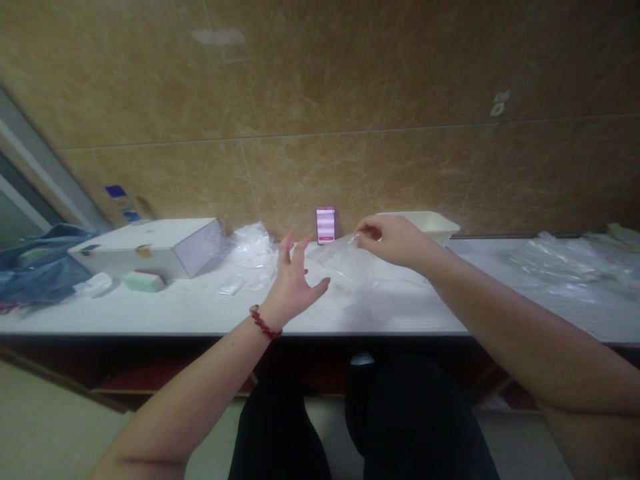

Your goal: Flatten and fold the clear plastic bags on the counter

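Between thumb and fingers, my right hand (393, 240) pinches the edge of a clear plastic bag (345, 260), which hangs down and to the left over the white counter (320, 317). My left hand (296, 280), with a red bracelet (265, 323) at the wrist, is raised just left of the bag. Its fingers are spread and nothing shows in them. Behind the bag a lit phone (326, 225) leans upright on the wall. A cream plastic tray (425, 225) stands behind my right hand, partly hidden by it.
On the left are a white box (150, 243), a pale green block (144, 281), a small white object (95, 285) and a dark blue bag (35, 270). More plastic packets (250, 247) lie beside the box. Clear plastic bags (560, 263) are heaped at the right. A tiled wall (320, 87) rises behind.
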`<state>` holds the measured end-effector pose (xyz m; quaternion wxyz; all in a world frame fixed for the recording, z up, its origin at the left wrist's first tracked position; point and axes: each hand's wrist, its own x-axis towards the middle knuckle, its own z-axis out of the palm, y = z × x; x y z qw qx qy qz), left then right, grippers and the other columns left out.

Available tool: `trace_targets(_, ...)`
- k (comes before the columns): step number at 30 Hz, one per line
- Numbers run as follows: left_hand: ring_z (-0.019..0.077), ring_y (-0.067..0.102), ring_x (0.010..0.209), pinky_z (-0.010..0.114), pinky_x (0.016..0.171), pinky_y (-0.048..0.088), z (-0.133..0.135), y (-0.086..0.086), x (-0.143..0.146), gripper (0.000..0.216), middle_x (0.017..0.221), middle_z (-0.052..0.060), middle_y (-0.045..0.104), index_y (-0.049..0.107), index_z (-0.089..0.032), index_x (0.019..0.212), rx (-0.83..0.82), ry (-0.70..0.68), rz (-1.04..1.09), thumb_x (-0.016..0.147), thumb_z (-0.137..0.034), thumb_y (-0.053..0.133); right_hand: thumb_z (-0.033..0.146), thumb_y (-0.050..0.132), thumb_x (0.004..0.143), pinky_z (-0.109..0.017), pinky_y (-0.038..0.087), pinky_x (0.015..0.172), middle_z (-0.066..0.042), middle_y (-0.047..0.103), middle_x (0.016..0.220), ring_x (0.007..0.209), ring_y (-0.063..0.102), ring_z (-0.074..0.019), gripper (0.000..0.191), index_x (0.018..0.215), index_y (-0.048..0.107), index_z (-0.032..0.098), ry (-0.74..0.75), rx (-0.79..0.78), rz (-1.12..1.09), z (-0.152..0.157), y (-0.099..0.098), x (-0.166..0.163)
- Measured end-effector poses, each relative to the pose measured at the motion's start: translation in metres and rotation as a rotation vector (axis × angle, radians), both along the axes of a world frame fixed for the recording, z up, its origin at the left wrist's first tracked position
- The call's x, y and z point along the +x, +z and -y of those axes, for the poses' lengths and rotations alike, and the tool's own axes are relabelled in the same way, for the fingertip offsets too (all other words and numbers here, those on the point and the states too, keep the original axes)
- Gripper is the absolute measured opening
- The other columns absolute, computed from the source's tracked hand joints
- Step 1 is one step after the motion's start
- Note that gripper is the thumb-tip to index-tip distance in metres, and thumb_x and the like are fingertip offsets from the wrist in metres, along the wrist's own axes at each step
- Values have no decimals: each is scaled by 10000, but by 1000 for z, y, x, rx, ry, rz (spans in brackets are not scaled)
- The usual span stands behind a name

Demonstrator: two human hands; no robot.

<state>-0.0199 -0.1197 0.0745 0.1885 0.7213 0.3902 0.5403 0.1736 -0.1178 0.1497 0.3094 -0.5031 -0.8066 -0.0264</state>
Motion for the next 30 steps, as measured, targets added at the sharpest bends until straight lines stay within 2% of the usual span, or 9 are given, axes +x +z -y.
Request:
trace_targets(2,262,318,1110,306,662,502,0,4,5,585,1250,95,249,390,-217,1109,123,54,-131,577,-223,635,236,481,674,-196,343,512,2,581,643,569,496,-94,139,719,594,169,19,-38,16,1,5,-4)
trace_targets(5,198,463,951,266,621,504,-7,12,8,260,1013,76,476,498,-177,948,128,47,-204,698,-245,521,230,479,681,-183,353,495,-2,576,627,552,494,-84,138,708,593,157,34,-114,9,2,8,-4)
trace_targets(7,163,513,824,245,566,509,-13,17,8,158,859,47,529,532,-167,825,47,-5,-194,733,-279,469,224,493,680,-173,367,467,-6,574,631,532,493,-79,129,734,586,153,34,-200,-39,1,8,0)
trace_targets(10,137,528,700,228,479,505,-21,24,3,201,748,28,539,542,-157,778,-133,-105,-138,715,-338,483,184,538,656,-165,400,429,-14,573,662,542,508,-85,154,807,558,162,24,-354,-198,-4,5,6)
trace_targets(13,139,536,701,223,467,497,-29,30,-2,231,723,30,540,551,-145,786,-299,-185,-46,679,-349,530,132,556,644,-187,459,448,-28,565,700,619,536,-108,191,829,517,159,42,-499,-413,-12,1,11)
trace_targets(17,130,543,713,211,482,467,-46,35,-9,231,742,15,532,520,-152,774,-449,-229,115,630,-316,596,64,554,639,-234,513,564,-24,544,724,669,549,-101,238,846,470,147,101,-625,-700,-27,-5,12)
trace_targets(22,95,536,662,228,567,440,-76,32,-14,208,684,-11,517,468,-144,663,-569,-300,250,608,-265,629,26,522,656,-240,508,663,-3,521,707,658,555,-76,237,849,452,143,151,-675,-909,-54,-16,10)
trace_targets(30,71,523,588,290,680,423,-146,22,-5,210,585,-27,496,428,-134,612,-602,-446,411,593,-136,638,32,451,686,-241,502,579,1,483,717,674,544,-88,228,865,430,172,72,-516,-943,-118,-33,2)
